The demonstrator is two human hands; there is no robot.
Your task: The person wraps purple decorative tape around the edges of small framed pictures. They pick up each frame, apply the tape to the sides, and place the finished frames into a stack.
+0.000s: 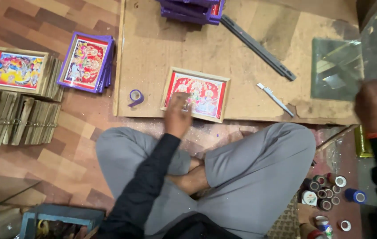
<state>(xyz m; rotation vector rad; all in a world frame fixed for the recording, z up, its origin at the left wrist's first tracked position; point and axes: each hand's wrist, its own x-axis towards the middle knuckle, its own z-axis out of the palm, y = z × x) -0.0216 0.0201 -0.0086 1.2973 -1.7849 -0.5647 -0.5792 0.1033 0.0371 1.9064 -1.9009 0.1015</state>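
While left hand [177,116] rests fingers loosely curled, flat on the framed picture [196,94] mid-board [241,40], right hand [376,106] sits by glass panes [335,68], grip can't tell. Frame prob light, rigid; glass fragile, so hold by wood edges.

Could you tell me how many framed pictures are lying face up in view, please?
3. A wooden-framed picture lies on the board under the left hand; a purple-framed picture and another wooden-framed one top stacks at left. Others may be hidden.
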